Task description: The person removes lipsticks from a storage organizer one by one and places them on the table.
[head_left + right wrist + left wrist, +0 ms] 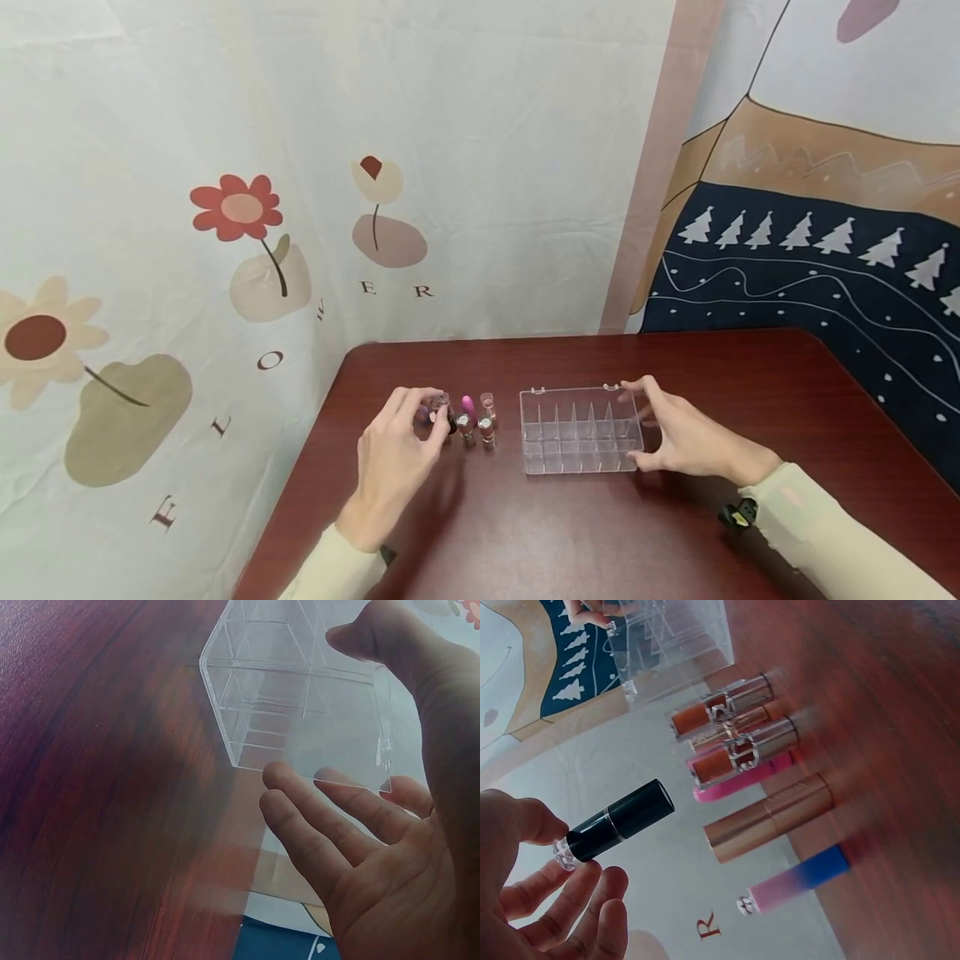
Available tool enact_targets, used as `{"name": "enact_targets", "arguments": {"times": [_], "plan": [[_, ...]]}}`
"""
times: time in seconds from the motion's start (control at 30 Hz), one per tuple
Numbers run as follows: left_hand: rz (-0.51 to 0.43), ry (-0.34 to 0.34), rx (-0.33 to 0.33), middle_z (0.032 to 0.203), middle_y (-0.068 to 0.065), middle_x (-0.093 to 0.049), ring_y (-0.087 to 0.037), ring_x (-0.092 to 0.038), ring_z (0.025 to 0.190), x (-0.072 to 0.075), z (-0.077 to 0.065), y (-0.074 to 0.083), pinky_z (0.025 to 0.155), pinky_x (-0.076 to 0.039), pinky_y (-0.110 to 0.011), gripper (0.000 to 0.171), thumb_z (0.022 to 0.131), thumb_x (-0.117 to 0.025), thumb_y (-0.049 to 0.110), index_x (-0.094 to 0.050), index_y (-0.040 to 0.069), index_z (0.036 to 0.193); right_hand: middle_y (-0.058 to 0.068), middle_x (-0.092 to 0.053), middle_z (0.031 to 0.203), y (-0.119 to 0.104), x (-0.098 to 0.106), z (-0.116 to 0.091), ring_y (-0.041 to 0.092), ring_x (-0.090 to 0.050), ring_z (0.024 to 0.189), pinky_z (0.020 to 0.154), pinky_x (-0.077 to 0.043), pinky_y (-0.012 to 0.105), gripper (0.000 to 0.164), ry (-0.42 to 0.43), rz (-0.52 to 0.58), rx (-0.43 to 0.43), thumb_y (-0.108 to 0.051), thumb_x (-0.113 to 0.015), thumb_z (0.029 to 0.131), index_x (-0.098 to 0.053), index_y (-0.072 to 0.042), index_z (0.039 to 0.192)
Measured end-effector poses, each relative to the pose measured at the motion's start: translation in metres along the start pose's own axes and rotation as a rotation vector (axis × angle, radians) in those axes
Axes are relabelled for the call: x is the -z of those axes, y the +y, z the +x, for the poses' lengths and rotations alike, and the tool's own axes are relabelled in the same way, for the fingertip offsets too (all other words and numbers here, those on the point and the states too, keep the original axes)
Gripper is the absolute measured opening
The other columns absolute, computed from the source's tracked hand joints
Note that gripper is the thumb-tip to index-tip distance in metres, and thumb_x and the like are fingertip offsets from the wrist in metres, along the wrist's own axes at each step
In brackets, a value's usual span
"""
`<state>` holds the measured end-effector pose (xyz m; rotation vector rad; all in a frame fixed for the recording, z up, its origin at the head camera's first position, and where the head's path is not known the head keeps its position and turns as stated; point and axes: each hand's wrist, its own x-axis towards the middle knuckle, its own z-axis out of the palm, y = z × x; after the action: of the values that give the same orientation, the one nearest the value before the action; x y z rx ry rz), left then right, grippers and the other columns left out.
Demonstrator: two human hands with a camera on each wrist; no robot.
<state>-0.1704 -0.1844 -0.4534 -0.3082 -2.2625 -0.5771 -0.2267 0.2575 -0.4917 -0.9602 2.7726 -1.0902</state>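
My left hand [393, 450] pinches a black lipstick tube [622, 821] by its clear end, between thumb and fingers. In the left wrist view the tube is held apart from a row of upright tubes. That row has a pink-and-blue tube [799, 879], a rose-gold tube [769, 817], a magenta tube [468, 405] and several clear-cased ones, such as one silver-and-orange tube [742, 754]. Right of the row stands a clear plastic organizer [543, 454] with many small compartments. My right hand [690, 437] grips its right end, thumb at the front corner, fingers at the back corner.
The dark red wooden table [555, 533] ends at the back against a pale curtain [510, 167] printed with flowers and letters. At the right hangs a navy cloth [795, 283] with white trees.
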Motion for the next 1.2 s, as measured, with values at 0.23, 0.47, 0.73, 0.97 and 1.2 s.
{"name": "enact_targets", "arguments": {"times": [0.23,0.47,0.73,0.97,1.2], "plan": [[0.029,0.003,0.010,0.098,0.000,-0.076,-0.015,-0.076,0.073,0.002,-0.005,-0.009,0.053,-0.054,-0.034,0.018,0.095,-0.091,0.017,-0.083,0.017,0.112,0.023,-0.070,0.149,-0.001,0.002,0.000,0.024,-0.083,0.111,0.097,-0.072,0.046,0.100,-0.005,0.005,-0.002,-0.017,-0.106,0.083,-0.041,-0.006,0.159],[0.049,0.005,0.017,0.099,-0.002,-0.077,-0.019,-0.072,0.068,0.003,-0.008,-0.014,0.052,-0.051,-0.033,0.019,0.095,-0.091,0.015,-0.083,0.016,0.112,0.023,-0.069,0.149,-0.001,0.002,0.000,0.024,-0.083,0.110,0.098,-0.072,0.047,0.101,-0.008,0.006,-0.006,-0.017,-0.106,0.083,-0.040,-0.006,0.159],[0.068,-0.001,0.045,0.100,-0.002,-0.078,-0.017,-0.078,0.075,0.005,-0.013,-0.024,0.054,-0.055,-0.038,0.021,0.092,-0.089,0.013,-0.085,0.016,0.113,0.020,-0.071,0.149,0.000,0.000,0.001,0.023,-0.083,0.111,0.099,-0.072,0.047,0.100,-0.019,0.004,-0.015,-0.018,-0.105,0.084,-0.040,-0.007,0.159],[0.083,-0.027,0.080,0.099,-0.005,-0.078,-0.021,-0.080,0.076,0.007,-0.014,-0.032,0.054,-0.056,-0.041,0.021,0.093,-0.090,0.013,-0.083,0.017,0.112,0.019,-0.071,0.149,0.001,0.000,0.000,0.021,-0.083,0.111,0.098,-0.072,0.045,0.101,-0.018,-0.009,-0.012,-0.020,-0.105,0.084,-0.040,-0.008,0.159],[0.095,-0.067,0.117,0.100,-0.008,-0.079,-0.023,-0.081,0.077,0.006,-0.015,-0.037,0.055,-0.056,-0.044,0.020,0.093,-0.090,0.013,-0.083,0.018,0.111,0.016,-0.071,0.148,0.002,-0.001,0.001,0.018,-0.083,0.108,0.098,-0.071,0.036,0.096,-0.012,-0.027,-0.020,-0.017,-0.105,0.082,-0.043,-0.007,0.156]]}}
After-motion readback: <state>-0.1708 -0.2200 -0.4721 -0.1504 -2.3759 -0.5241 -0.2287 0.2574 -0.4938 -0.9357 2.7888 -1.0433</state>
